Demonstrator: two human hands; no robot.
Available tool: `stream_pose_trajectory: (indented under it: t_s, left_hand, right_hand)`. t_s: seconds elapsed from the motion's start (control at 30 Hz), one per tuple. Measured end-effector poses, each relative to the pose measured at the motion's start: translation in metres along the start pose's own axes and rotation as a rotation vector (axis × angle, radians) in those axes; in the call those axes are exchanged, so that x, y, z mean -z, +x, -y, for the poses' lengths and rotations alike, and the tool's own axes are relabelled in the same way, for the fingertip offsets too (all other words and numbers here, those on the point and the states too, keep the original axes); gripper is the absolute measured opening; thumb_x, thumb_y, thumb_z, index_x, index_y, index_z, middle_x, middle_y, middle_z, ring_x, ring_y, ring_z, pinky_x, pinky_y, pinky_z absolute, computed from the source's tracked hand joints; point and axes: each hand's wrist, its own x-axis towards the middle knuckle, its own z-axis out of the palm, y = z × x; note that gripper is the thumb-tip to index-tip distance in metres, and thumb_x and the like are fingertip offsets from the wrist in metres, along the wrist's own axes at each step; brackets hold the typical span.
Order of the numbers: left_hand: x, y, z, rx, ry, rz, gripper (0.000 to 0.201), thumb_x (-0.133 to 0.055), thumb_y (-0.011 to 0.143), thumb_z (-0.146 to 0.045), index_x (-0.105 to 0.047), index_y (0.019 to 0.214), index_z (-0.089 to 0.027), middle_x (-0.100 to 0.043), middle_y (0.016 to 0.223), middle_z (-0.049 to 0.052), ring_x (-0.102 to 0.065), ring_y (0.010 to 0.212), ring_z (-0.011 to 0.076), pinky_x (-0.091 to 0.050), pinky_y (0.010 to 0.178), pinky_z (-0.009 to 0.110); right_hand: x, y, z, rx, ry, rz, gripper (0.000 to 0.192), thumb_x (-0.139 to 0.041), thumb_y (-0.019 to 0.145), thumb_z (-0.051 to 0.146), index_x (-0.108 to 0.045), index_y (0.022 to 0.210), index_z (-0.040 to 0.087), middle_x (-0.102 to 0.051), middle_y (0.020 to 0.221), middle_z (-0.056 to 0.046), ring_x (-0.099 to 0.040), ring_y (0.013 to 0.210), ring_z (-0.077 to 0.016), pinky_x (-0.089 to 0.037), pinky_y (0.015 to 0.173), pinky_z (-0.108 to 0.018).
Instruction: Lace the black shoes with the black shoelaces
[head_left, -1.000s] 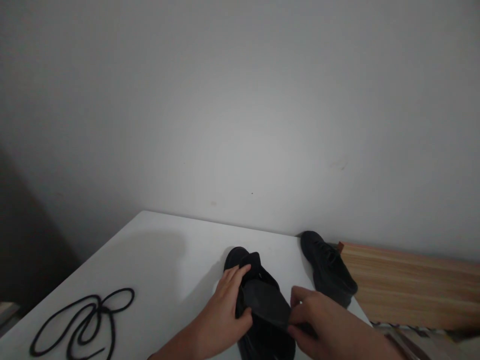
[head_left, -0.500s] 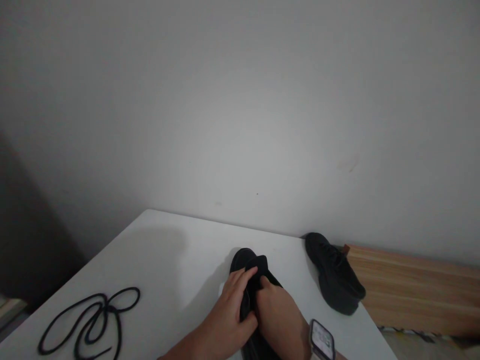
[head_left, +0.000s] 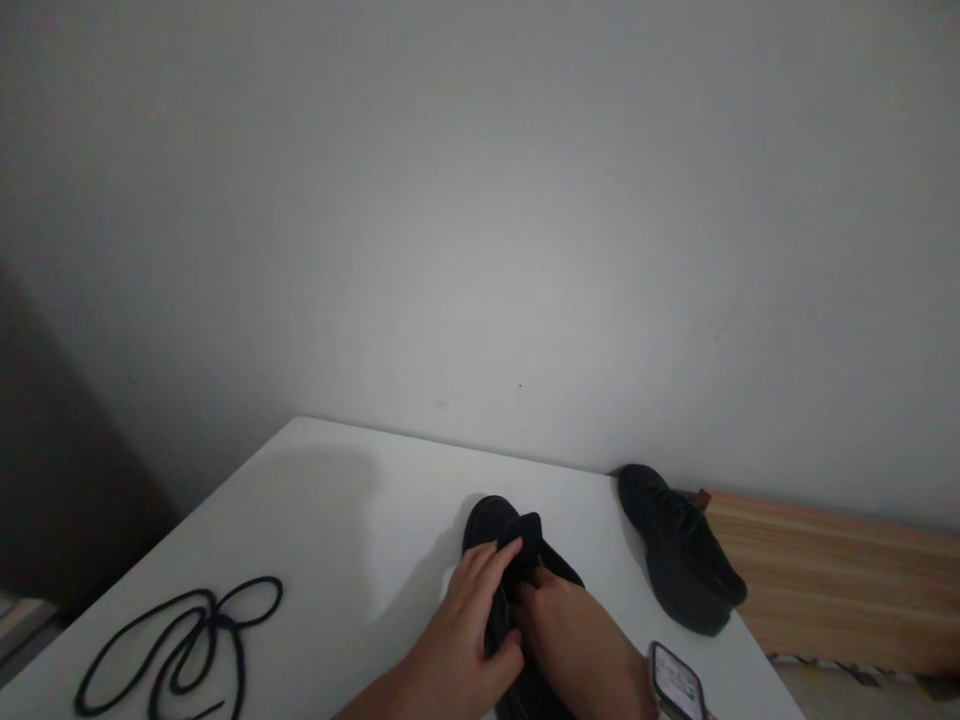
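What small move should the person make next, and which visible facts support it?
Probably press the right hand slightly further forward inside the nearer black shoe: it reaches into the opening, its fingertips hidden, while the left hand lies against the shoe near its raised tongue, seemingly able to steady it.

Here we are in a dim indoor room, probably in a home, though the low light and tight view leave that open. Dead ahead, a pale wall [head_left: 480,250] with faint scuffs! Right up against it, a plain white table [head_left: 322,560], and look at the everyday footwear on top: a black shoe [head_left: 489,518], a second shoe [head_left: 675,550] near the right edge, a loose lace [head_left: 238,655] at left. Beyond, a wood-grain panel [head_left: 832,585] along the wall.
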Motion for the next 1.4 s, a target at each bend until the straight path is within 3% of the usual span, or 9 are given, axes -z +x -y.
stream_pose_trajectory:
  t_s: [0.17,0.27,0.4,0.6,0.9,1.1,1.23,1.3,1.4]
  left_hand:
    - [-0.003,0.001,0.008,0.005,0.003,0.007,0.077,-0.053,0.079,-0.009,-0.033,0.153,-0.014,-0.033,0.16,0.014,-0.019,0.151,0.0306,-0.016,0.124,0.053]
    - [-0.006,0.002,0.015,-0.001,0.017,-0.005,0.077,-0.054,0.079,-0.01,-0.034,0.153,-0.016,-0.034,0.159,0.014,-0.02,0.151,0.0322,-0.018,0.123,0.056]
    - [-0.004,0.001,0.014,0.017,0.029,0.009,0.075,-0.052,0.081,-0.009,-0.034,0.153,-0.017,-0.032,0.161,0.013,-0.017,0.152,0.0312,-0.016,0.123,0.055]
    - [0.001,-0.002,0.013,0.006,0.049,0.014,0.075,-0.051,0.082,-0.01,-0.033,0.154,-0.017,-0.032,0.161,0.013,-0.018,0.152,0.0304,-0.018,0.123,0.053]
    - [-0.018,0.0,0.047,-0.102,0.084,-0.072,0.081,-0.053,0.077,-0.01,-0.032,0.154,-0.025,-0.034,0.16,0.01,-0.023,0.15,0.0328,-0.023,0.121,0.054]
    - [-0.018,-0.001,0.049,-0.154,0.076,-0.093,0.083,-0.054,0.078,-0.01,-0.03,0.155,-0.029,-0.035,0.16,0.007,-0.023,0.149,0.0325,-0.024,0.121,0.052]
    - [-0.018,-0.001,0.052,-0.143,0.094,-0.086,0.082,-0.053,0.078,-0.01,-0.03,0.155,-0.029,-0.033,0.16,0.008,-0.023,0.15,0.0334,-0.025,0.12,0.053]
    - [-0.019,0.0,0.054,-0.157,0.1,-0.099,0.081,-0.053,0.079,-0.01,-0.03,0.155,-0.029,-0.034,0.16,0.008,-0.025,0.149,0.0335,-0.026,0.12,0.054]
    - [-0.02,-0.001,0.056,-0.193,0.099,-0.119,0.081,-0.051,0.079,-0.009,-0.03,0.154,-0.031,-0.036,0.159,0.006,-0.027,0.149,0.0322,-0.027,0.12,0.055]
  right_hand:
    - [0.025,-0.017,-0.017,0.091,-0.009,-0.043,0.04,-0.049,0.092,-0.002,-0.069,0.121,0.016,-0.069,0.124,-0.015,-0.066,0.113,-0.0282,-0.053,0.096,-0.039]
    - [0.032,-0.024,-0.025,0.193,-0.039,0.006,0.034,-0.057,0.089,-0.001,-0.074,0.11,0.019,-0.072,0.116,-0.009,-0.068,0.108,-0.0257,-0.053,0.095,-0.036]
    - [0.018,-0.019,-0.025,0.274,-0.119,0.091,0.022,-0.06,0.089,0.003,-0.077,0.102,0.01,-0.075,0.107,-0.016,-0.067,0.107,-0.032,-0.052,0.095,-0.042]
    - [-0.006,-0.001,-0.013,0.255,-0.147,0.092,0.029,-0.051,0.092,0.002,-0.076,0.104,0.007,-0.073,0.11,-0.02,-0.067,0.106,-0.0351,-0.056,0.087,-0.044]
    - [-0.014,0.005,-0.009,0.202,-0.062,0.099,0.037,-0.044,0.094,0.0,-0.071,0.117,0.011,-0.068,0.125,-0.019,-0.068,0.111,-0.0291,-0.056,0.091,-0.035]
    - [-0.005,0.004,-0.015,0.292,0.015,0.151,0.039,-0.069,0.081,0.007,-0.069,0.12,0.012,-0.066,0.127,-0.017,-0.063,0.119,-0.0288,-0.05,0.099,-0.032]
    - [0.007,0.0,-0.022,0.312,0.063,0.195,0.043,-0.081,0.073,0.013,-0.071,0.114,0.014,-0.068,0.123,-0.014,-0.068,0.109,-0.0286,-0.055,0.093,-0.032]
    - [0.011,0.0,-0.023,0.295,0.074,0.21,0.033,-0.078,0.077,0.012,-0.073,0.109,0.013,-0.071,0.117,-0.013,-0.071,0.104,-0.0288,-0.057,0.091,-0.033]
    - [0.013,0.002,-0.017,0.236,0.064,0.206,0.025,-0.06,0.087,0.002,-0.074,0.107,0.009,-0.073,0.113,-0.016,-0.072,0.102,-0.0308,-0.058,0.09,-0.038]
